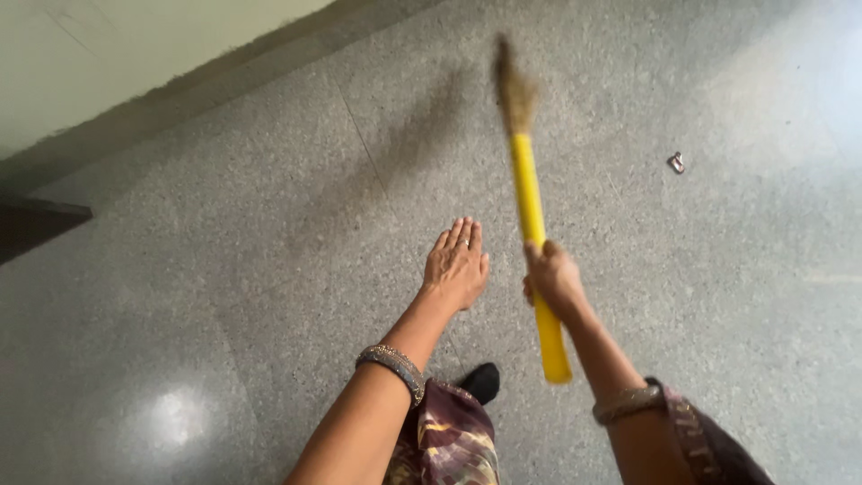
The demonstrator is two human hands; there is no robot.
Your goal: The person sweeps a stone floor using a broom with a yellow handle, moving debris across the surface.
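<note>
My right hand grips the yellow handle of a broom near its lower end. The broom points up and away, and its brown bristle head is blurred above the speckled grey floor. My left hand is stretched out beside the handle with flat, straight fingers and holds nothing. Both wrists wear bangles.
A small dark scrap lies on the floor at the right. A pale wall with a dark skirting runs along the upper left. A dark ledge juts in at the left edge. My patterned garment and a dark foot show below.
</note>
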